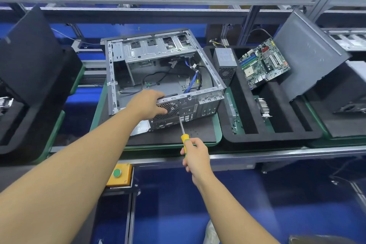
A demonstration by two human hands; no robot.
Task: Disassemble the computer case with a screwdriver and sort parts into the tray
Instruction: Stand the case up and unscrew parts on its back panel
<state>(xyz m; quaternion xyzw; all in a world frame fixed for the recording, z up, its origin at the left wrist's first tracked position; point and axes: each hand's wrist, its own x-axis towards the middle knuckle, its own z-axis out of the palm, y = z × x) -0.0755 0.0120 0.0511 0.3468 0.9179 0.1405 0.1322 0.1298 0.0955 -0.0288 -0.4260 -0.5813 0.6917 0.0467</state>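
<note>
Gripping the rear rim of the open computer case (158,69) on the bench (257,155), the left hand (150,103) hides its fingertips inside. The right hand (195,153) closes round a yellow screwdriver (183,133), tip against the rear panel. The black tray (273,136) holds a power supply (224,59) and circuit board (263,63).

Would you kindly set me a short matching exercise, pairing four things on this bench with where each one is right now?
Things:
1. screwdriver
2. motherboard
3. power supply
4. left hand

Places:
A. holding the computer case at its rear edge, by the fan grille
B. tilted in the black tray, next to the grey side panel
C. gripped in the right hand, tip at the case's rear panel
D. standing in the tray's far left corner

Pairs: 1-C, 2-B, 3-D, 4-A
</note>
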